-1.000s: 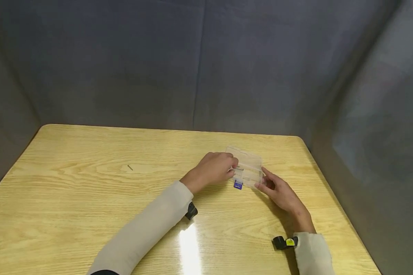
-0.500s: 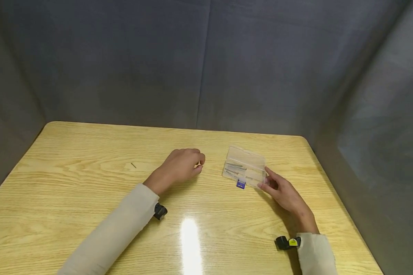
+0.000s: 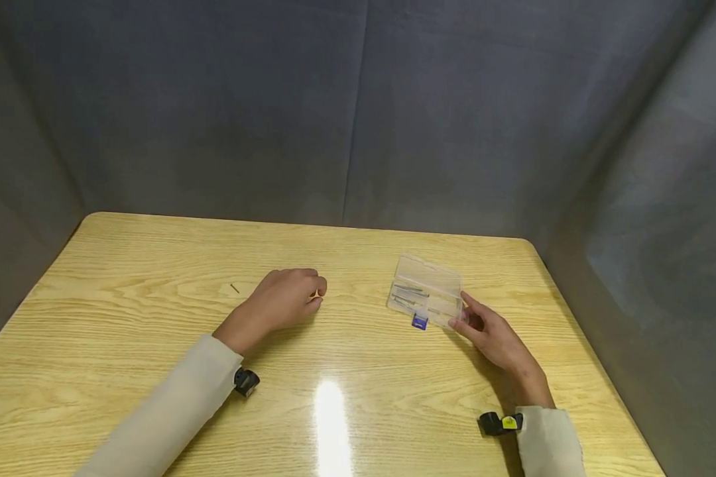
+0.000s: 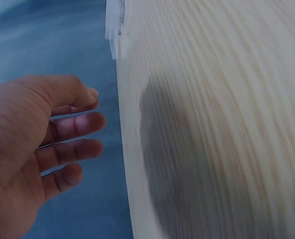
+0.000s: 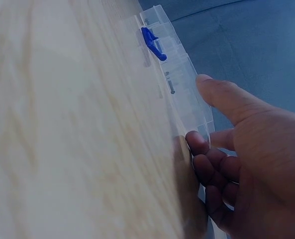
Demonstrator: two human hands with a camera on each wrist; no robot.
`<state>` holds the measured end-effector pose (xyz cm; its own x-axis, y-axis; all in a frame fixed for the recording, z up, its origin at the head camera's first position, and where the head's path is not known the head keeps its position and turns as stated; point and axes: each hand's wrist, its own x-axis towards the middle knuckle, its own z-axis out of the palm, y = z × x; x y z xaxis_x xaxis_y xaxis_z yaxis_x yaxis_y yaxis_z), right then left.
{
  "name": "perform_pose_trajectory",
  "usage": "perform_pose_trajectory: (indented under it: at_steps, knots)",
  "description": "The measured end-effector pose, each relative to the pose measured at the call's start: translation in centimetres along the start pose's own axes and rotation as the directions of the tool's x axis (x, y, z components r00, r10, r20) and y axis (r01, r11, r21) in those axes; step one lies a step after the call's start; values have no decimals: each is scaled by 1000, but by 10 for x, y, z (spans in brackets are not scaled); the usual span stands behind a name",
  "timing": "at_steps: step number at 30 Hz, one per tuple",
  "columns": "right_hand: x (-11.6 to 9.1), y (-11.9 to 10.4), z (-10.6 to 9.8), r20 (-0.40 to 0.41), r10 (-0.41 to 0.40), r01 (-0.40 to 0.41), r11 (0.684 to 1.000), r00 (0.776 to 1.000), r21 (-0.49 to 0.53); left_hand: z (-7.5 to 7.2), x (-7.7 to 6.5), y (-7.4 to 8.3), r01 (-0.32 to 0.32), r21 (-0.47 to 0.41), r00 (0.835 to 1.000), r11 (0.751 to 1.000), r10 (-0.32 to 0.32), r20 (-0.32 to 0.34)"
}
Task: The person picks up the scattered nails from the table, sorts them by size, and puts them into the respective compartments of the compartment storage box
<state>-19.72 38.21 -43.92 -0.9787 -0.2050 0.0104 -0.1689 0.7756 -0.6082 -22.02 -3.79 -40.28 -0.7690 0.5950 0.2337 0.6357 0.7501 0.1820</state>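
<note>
My right hand (image 3: 496, 339) grips the right end of a clear plastic compartment box (image 3: 453, 306), thumb on its near edge. The box's lid stands open toward the back, and a blue latch (image 3: 419, 321) hangs at its front. Several thin metal screws or nails (image 3: 410, 290) lie in the left compartments; a small one (image 5: 170, 83) shows through the wall in the right wrist view. My left hand (image 3: 280, 299) hovers over the table left of the box, fingers loosely bent around nothing visible. Just left of it lies a thin screw or nail (image 3: 235, 289).
The wooden table (image 3: 358, 424) has its back edge near a dark grey curtain (image 3: 215, 119), which also hangs at both sides. A bright light reflection marks the table's front middle. Black wrist cameras (image 3: 247, 382) sit on both wrists.
My left hand has drawn away from the box to the left, toward the lone screw or nail, uncovering the left compartments. The right hand has kept its hold on the box.
</note>
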Motion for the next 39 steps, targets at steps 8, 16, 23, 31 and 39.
perform_pose_trajectory:
  at_steps: [8,16,23,31,39]
  knots:
    - [1,1,0,-1,-1,1,1000,1000,-1,-5,-23,-26,49,19,999,999,-49,8]
    - [-1,0,0,3,-9,9,1000,1000,12,-11,-45,-50,109,12,994,994,-109,-8]
    - [0,-2,-1,3,-8,8,1000,1000,-4,-18,-60,-66,184,-16,983,983,-184,-2]
    - [1,-4,-2,9,-17,17,1000,1000,-15,-20,-72,-77,228,-28,974,973,-228,9]
    - [2,-6,0,9,-17,17,1000,1000,-4,-22,-85,-92,261,-17,965,965,-261,5]
